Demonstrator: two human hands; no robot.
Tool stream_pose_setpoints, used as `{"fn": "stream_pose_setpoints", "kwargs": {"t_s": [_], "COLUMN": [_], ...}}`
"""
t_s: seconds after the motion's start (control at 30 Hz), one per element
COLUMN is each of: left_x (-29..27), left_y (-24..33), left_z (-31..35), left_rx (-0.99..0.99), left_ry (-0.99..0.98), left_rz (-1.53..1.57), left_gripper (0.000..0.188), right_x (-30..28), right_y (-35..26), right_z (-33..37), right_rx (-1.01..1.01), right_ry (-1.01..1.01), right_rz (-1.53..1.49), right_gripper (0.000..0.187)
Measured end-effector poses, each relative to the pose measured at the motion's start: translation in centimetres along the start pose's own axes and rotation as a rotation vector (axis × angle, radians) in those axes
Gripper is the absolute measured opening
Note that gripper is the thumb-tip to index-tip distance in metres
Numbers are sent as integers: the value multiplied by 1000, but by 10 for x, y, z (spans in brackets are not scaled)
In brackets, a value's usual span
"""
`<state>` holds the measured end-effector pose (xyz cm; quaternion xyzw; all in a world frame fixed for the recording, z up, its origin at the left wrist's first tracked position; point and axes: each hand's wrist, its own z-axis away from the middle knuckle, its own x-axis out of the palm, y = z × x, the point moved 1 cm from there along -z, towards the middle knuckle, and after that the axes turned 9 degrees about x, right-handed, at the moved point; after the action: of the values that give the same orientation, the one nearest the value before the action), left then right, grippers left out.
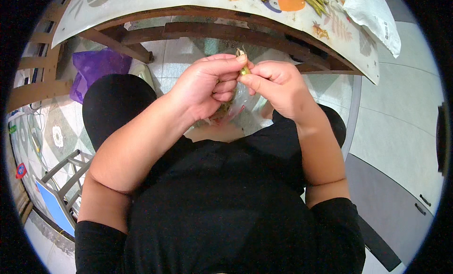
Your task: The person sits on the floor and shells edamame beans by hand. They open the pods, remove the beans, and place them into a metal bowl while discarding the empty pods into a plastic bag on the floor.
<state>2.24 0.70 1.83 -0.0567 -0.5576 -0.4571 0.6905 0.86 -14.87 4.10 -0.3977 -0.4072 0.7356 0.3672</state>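
Above my lap, both hands meet fingertip to fingertip at a small yellow-green bean pod [243, 72]. My left hand [212, 80] pinches its upper end between thumb and fingers, where a pale, dry, split tip sticks out. My right hand [278, 83] grips the lower part, thumb pressed on the near side. Fingers hide much of the pod. Under the hands, between my knees, sits a clear plastic bag [243, 101] with greenish-brown scraps in it, partly covered by my left hand.
Ahead stands a wooden table with a patterned cover [179, 2]. More green pods [316, 1] and a white plastic packet [373, 19] lie on its right part. A purple bag [96, 68] is on the floor to the left, near a blue-topped metal-legged stool [55, 205]. Grey cabinets [391, 198] line the right.
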Motion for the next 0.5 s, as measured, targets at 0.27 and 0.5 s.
{"fn": "stream_pose_setpoints", "kwargs": {"t_s": [0.27, 0.5], "left_x": [-1, 4], "left_y": [-9, -22], "left_z": [-1, -2], "left_rx": [103, 328], "left_ry": [30, 47], "left_rz": [-161, -294], "left_gripper": [19, 19], "right_x": [2, 8], "right_y": [-2, 10], "right_z": [11, 12], "right_rx": [241, 238], "right_ry": [-44, -52], "right_rz": [-307, -621], "right_gripper": [22, 27]}}
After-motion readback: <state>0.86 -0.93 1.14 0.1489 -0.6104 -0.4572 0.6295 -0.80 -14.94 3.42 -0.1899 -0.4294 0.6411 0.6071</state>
